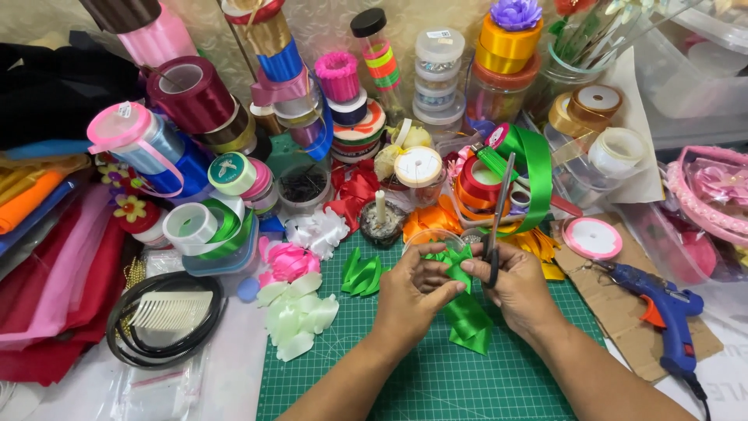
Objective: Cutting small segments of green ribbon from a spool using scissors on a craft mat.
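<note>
Two hands: I see both busy.
Left hand (411, 292): pinching green ribbon (465, 312).
Right hand (518, 284): gripping scissors (499, 210), blades toward 12 o'clock.
Glue gun (662, 308): 3 o'clock, apart.

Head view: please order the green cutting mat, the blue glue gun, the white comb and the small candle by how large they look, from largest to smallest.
1. green cutting mat
2. blue glue gun
3. white comb, which looks close to the glue gun in size, so ranks 2 and 3 are unsure
4. small candle
</note>
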